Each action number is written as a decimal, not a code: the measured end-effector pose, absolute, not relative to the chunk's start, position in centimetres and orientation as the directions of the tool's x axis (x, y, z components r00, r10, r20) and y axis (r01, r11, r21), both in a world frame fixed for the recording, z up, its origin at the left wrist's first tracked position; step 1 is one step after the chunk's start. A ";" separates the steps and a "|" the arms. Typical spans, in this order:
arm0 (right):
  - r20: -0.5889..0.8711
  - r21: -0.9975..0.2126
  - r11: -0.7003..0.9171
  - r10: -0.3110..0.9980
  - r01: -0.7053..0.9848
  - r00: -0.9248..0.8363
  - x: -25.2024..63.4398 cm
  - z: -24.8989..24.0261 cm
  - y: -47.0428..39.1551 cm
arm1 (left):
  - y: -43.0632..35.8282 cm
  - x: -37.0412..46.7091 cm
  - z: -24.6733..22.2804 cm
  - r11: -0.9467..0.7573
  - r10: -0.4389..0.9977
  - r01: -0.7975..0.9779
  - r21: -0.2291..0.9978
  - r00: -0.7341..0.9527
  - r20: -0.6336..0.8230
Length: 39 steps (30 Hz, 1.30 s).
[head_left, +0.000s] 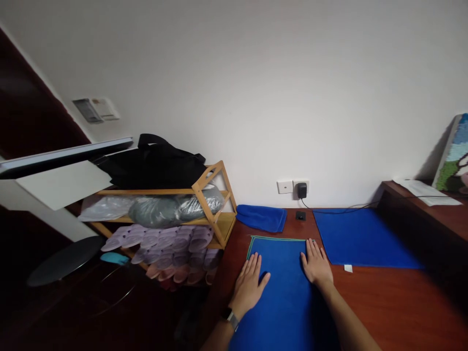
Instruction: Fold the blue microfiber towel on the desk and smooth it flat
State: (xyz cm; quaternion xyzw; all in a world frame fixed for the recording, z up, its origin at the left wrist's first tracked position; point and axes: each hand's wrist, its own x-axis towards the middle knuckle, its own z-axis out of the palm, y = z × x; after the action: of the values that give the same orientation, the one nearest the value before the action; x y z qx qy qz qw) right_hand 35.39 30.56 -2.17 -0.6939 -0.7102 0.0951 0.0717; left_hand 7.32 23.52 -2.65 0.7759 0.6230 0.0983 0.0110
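Observation:
A blue cloth (283,292) with green edging at its far end lies on the reddish-brown table (383,302). My left hand (248,287) rests flat on its left edge, fingers stretched out, a watch on the wrist. On the right edge, near the far right corner, my right hand (316,263) lies flat with its thumb apart. Neither hand grips anything. Beyond the cloth sits a small folded blue cloth (261,218). To the right a second blue cloth (365,239) is spread out, with a white tag (348,268) at its near edge.
A wooden rack (206,207) on the left holds a black bag (157,165), plastic-wrapped items and several slippers (157,239). A black plug (302,190) in the wall trails a cable across the right cloth. A raised ledge (420,214) holds papers and a picture. A stool (68,261) stands lower left.

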 end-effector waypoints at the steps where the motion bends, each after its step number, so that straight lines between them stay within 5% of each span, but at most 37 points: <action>1: -0.029 -0.232 0.019 0.999 0.973 -0.027 35.4 -2.3 30.6 | 23.1 6.6 -3.0 -0.200 0.973 0.970 0.139 0.180 0.146; 9: -0.044 -0.241 0.009 0.999 0.971 -0.020 35.3 -1.0 30.2 | 22.6 6.7 -2.9 -0.189 0.975 0.971 0.149 0.166 0.151; 15: 0.167 -0.199 0.167 0.977 0.966 -0.135 34.2 0.4 24.5 | 22.6 6.8 -2.3 -0.175 0.977 0.971 0.163 0.151 0.151; 23: -0.025 -0.309 0.007 1.000 0.951 -0.016 34.5 -1.6 18.6 | 23.0 6.7 -1.5 -0.153 0.983 0.978 0.139 0.137 0.120; 29: -0.011 -0.360 0.008 1.000 0.933 -0.013 34.4 -1.2 19.0 | 22.6 10.3 -0.5 -0.181 0.973 0.972 0.150 0.155 0.171; 34: -0.034 -0.306 0.034 0.998 0.951 -0.047 34.5 -0.9 18.9 | 19.7 19.8 -0.7 -0.395 0.916 0.886 0.244 0.360 0.176; 39: -0.036 -0.279 0.051 0.997 0.959 -0.063 34.6 -0.6 18.7 | 17.5 20.7 -1.3 -0.407 0.914 0.879 0.249 0.394 0.102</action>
State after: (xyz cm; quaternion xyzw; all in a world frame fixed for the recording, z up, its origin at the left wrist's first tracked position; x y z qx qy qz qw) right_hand 34.64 18.70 -0.62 -0.6792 -0.7200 0.1150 0.0837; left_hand 20.69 17.47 -1.27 0.8311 0.5392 0.1119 0.0775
